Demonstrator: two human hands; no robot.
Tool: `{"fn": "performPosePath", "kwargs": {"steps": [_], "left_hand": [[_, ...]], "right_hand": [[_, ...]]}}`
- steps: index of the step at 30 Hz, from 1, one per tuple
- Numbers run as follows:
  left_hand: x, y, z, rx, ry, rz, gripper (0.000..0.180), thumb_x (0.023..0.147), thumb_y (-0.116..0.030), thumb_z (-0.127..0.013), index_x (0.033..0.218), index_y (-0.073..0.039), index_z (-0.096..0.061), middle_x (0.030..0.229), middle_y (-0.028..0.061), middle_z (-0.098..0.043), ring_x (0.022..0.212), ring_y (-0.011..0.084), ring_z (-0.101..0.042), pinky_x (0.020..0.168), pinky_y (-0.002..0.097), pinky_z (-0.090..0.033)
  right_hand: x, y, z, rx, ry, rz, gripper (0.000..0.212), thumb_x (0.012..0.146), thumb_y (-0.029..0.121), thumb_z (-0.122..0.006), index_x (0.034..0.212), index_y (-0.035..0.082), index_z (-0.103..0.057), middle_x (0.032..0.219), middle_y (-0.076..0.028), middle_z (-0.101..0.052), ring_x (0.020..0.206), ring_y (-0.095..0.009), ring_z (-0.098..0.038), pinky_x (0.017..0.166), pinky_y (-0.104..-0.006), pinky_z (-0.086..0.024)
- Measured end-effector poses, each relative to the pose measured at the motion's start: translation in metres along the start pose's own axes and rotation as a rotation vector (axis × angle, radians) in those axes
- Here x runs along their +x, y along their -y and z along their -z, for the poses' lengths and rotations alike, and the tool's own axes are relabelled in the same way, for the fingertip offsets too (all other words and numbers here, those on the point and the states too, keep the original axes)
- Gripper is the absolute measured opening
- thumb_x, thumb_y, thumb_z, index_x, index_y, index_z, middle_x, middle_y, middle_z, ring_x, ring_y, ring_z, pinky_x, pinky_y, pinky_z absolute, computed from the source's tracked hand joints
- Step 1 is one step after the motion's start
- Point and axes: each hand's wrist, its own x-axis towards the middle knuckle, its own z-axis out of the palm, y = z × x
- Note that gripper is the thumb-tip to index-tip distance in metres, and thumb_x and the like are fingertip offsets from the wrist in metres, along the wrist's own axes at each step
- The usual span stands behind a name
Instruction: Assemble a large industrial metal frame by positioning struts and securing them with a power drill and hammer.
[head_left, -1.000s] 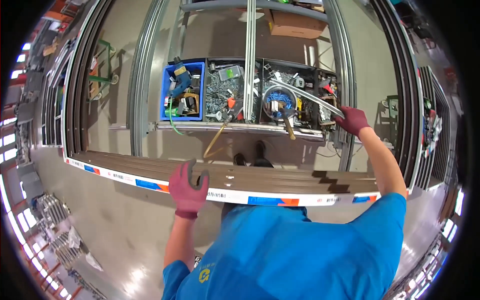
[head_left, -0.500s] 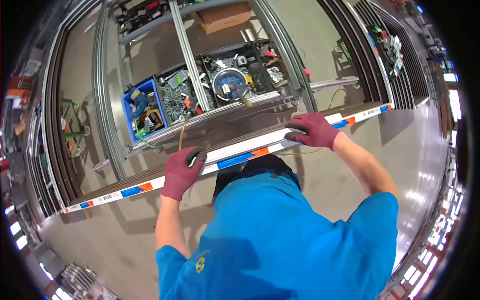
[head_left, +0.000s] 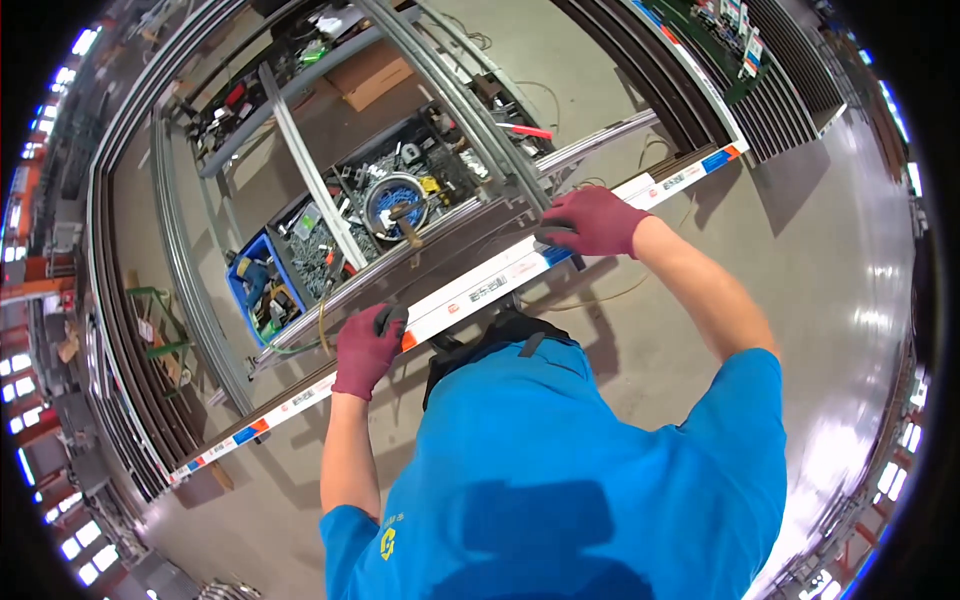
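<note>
A long metal profile in white film (head_left: 475, 292) with blue and orange patches runs along the near side of a large window-like frame (head_left: 160, 432). My left hand (head_left: 370, 350), in a maroon glove with dark fingertips, grips the profile left of the middle. Farther right my right hand (head_left: 595, 222), gloved alike, is closed over it with the fingers curled to the far side. The undersides of both grips are hidden. Whether the held stretch is a separate strip lying along the frame's near rail, I cannot tell for sure.
Beyond the profile, a blue bin (head_left: 262, 290) holds a power tool. Dark trays of screws surround a round metal bowl (head_left: 397, 205) with a hammer-like tool across it. A cardboard box (head_left: 370, 75) lies farther back. Stacked dark profiles (head_left: 770, 80) stand at the right.
My view has turned, so the frame slants more steeply up to the right. Between my hands a wide white printed face now shows, where a narrower top and blue-orange patch showed before. Both hands still grip.
</note>
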Motion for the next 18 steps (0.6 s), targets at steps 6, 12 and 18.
{"fn": "performPosePath", "kwargs": {"steps": [6, 12, 18], "left_hand": [[0.055, -0.065, -0.091, 0.126, -0.196, -0.356, 0.030, 0.098, -0.031, -0.071, 0.112, -0.006, -0.076, 0.100, 0.0189, -0.076, 0.091, 0.0378, -0.073, 0.082, 0.0433, -0.056], [0.072, -0.137, -0.121, 0.087, -0.049, -0.418, 0.033, 0.096, -0.020, -0.070, 0.127, -0.007, -0.072, 0.122, 0.0197, -0.073, 0.113, 0.0385, -0.071, 0.096, 0.0428, -0.056], [0.035, -0.089, -0.083, 0.041, -0.063, -0.336, 0.038, 0.094, -0.011, -0.074, 0.131, -0.003, -0.069, 0.124, 0.0167, -0.073, 0.115, 0.0259, -0.072, 0.098, 0.0378, -0.056]], "right_hand": [[0.017, 0.024, -0.016, 0.101, -0.096, 0.201, 0.049, 0.104, 0.050, -0.050, 0.119, 0.007, -0.070, 0.114, -0.019, -0.072, 0.107, -0.041, -0.069, 0.094, -0.0528, -0.054], [-0.031, -0.039, -0.008, -0.008, -0.174, -0.010, 0.048, 0.098, 0.050, -0.061, 0.117, 0.007, -0.068, 0.110, -0.016, -0.070, 0.113, -0.034, -0.066, 0.100, -0.0479, -0.047], [-0.051, -0.087, -0.018, -0.168, -0.359, 0.261, 0.081, 0.075, 0.059, -0.082, 0.134, 0.008, -0.059, 0.120, -0.011, -0.065, 0.112, -0.033, -0.065, 0.100, -0.0472, -0.048]]}}
